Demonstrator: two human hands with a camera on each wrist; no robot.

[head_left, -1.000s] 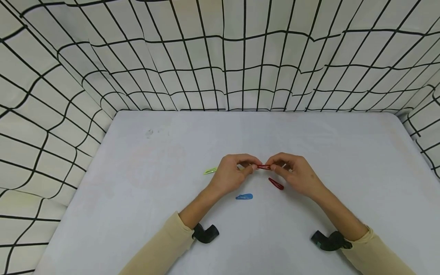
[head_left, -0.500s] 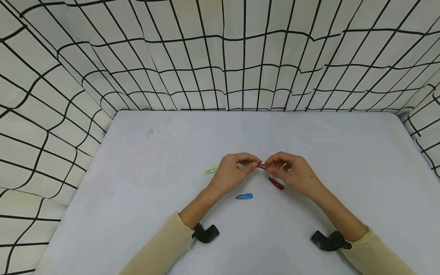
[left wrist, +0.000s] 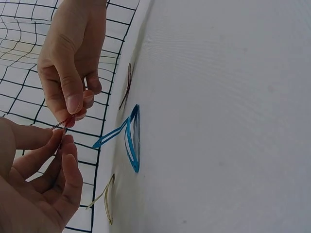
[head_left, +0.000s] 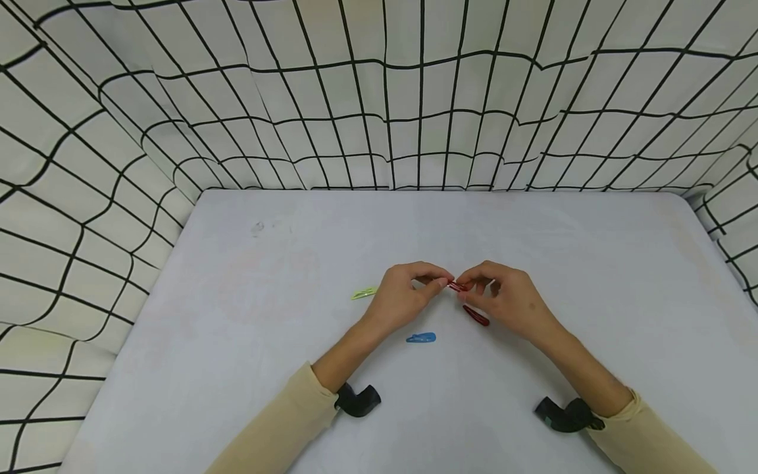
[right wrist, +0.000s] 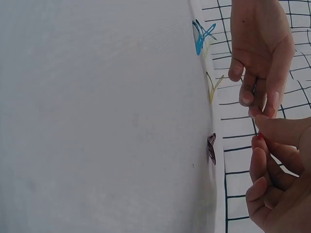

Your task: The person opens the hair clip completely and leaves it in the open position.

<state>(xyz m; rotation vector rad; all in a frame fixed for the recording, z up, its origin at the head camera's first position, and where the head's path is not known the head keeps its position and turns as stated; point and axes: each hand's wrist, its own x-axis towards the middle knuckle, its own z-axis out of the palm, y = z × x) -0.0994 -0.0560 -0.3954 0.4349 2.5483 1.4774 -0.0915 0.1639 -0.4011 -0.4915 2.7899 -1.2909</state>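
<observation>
Both hands meet over the white table around a red snap hair clip (head_left: pixel 457 286). My left hand (head_left: pixel 400 297) pinches one end between thumb and fingertips. At the other end, the thumb and fingertips of my right hand (head_left: pixel 510 301) pinch it too. In the left wrist view the held clip (left wrist: pixel 64 127) looks parted, though fingers cover much of it. A dark red hair clip (head_left: pixel 476 315) lies just below the right fingers. Nearer me is a blue hair clip (head_left: pixel 421 338), its two arms sprung apart in the left wrist view. A yellow-green hair clip (head_left: pixel 364 293), also sprung apart, lies left of the left hand.
The white table (head_left: pixel 266 368) spreads out on all sides of the hands. Behind it and along its sides stands a white wall with a black grid (head_left: pixel 403 122). A black curved device (head_left: pixel 358 400) sits at the left wrist, another black device (head_left: pixel 565 416) at the right.
The held red clip has turned from nearly level to a slant, its right end lower. The right thumb and fingers have shifted slightly on it. The clips on the table have stayed put.
</observation>
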